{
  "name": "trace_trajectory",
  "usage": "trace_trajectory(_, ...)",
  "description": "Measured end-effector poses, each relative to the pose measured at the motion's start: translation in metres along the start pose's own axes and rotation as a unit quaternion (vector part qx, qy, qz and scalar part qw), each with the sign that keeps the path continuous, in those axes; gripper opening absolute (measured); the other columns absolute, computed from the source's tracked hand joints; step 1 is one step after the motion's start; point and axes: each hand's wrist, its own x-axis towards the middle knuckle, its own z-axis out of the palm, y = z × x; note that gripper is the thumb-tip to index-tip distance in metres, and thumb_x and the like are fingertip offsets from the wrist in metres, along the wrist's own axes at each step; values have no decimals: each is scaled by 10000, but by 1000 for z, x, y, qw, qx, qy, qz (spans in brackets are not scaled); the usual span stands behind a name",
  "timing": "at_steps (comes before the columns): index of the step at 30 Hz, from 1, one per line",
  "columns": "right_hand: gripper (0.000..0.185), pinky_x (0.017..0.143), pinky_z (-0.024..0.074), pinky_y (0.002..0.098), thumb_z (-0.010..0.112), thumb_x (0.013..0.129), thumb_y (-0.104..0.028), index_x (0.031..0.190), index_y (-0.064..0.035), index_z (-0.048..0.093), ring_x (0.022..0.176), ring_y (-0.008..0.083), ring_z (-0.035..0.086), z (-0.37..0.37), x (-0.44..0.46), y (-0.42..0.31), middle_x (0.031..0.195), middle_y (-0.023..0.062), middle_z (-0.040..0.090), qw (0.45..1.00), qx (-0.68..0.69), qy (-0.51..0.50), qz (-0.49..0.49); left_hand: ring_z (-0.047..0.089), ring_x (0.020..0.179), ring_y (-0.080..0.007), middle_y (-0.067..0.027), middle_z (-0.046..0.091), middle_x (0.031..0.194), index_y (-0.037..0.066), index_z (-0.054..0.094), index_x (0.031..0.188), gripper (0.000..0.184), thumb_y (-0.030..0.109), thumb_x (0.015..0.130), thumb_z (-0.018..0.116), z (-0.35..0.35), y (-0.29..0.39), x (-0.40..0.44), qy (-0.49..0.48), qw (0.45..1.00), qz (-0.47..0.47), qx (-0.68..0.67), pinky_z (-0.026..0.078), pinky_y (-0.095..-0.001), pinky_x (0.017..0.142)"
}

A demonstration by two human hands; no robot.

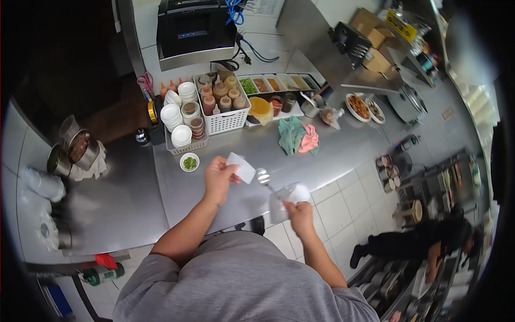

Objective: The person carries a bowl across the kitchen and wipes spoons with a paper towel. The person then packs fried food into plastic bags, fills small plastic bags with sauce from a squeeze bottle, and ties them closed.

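My left hand pinches a small white piece of paper above the steel counter. My right hand, to the right and near the counter's front edge, grips a crumpled, partly see-through white wrapper. A shiny spoon-like utensil sticks out from the wrapper toward the paper; blur hides its exact shape. A round white part shows above my right fingers, its kind unclear. Beyond my left hand, a small white bowl of chopped green onion stands on the counter.
A white basket of sauce bottles and stacked white bowls stand at the back. Green and pink cloths lie right of them. Topping trays line the wall. A co-worker bends over shelves at right.
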Motion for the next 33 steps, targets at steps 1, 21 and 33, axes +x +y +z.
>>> trace_trajectory(1,372,426,333,359,669,826,-207,582,39,533,458,126,402,-15,31,9,480,89,484,998,-48,44,-15,557,511,-91,-61,614,692,17,550,800,154,90,826,683,-1,1,11,13,1000,6,-2,451,-214,436)
trace_trajectory(21,152,716,496,424,536,805,-129,899,-51,626,804,327,608,-50,376,-80,854,171,613,810,-335,-30,-480,609,662,-121,-65,643,793,-13,636,961,134,82,870,614,87,-83,55,157,967,-57,190,514,-245,577)
trace_trajectory(33,230,760,494,353,549,845,-94,1057,-50,625,859,265,624,-81,463,-5,979,124,649,867,-199,18,-457,611,847,-161,-92,623,988,-19,524,1155,256,133,967,439,92,-122,48,126,960,-165,187,498,-301,756)
